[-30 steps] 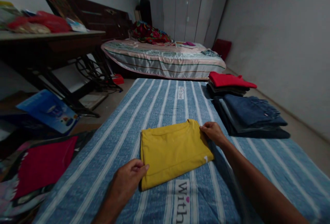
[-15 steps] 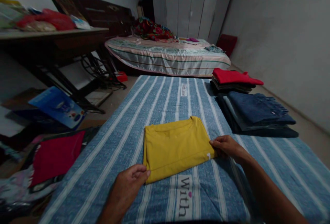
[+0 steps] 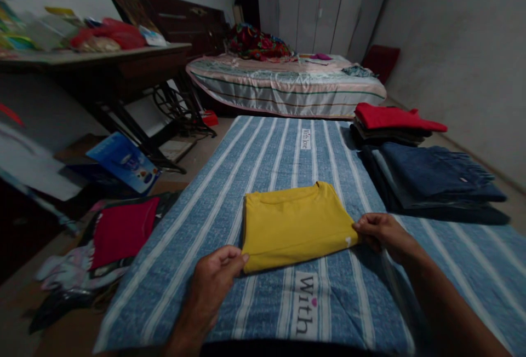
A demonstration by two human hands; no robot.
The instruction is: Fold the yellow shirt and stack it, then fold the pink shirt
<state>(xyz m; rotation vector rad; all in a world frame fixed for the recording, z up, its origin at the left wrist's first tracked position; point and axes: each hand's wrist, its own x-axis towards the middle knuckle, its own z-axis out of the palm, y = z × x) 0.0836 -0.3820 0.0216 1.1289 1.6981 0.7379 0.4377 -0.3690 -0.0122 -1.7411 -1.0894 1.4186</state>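
Note:
A folded yellow T-shirt [image 3: 293,225] lies on a blue and white striped bedsheet [image 3: 279,157], its neckline toward the far side. My left hand [image 3: 216,275] pinches the shirt's near left corner between thumb and fingers. At the near right corner, my right hand [image 3: 382,232] grips the cloth the same way, thumb on top. A small white mark shows on the shirt close to my right fingers. The fingers under the cloth are partly hidden.
Folded jeans [image 3: 435,173] are stacked on the right, with a red garment [image 3: 396,117] topping another pile behind them. A second bed [image 3: 287,88] stands beyond. On the left are a sewing table [image 3: 123,56], a blue box [image 3: 125,162] and clothes [image 3: 123,231] lower down.
The view has turned slightly left, so everything sits farther right in it. Both hands keep their hold on the shirt's near corners, and its near edge looks pulled straighter.

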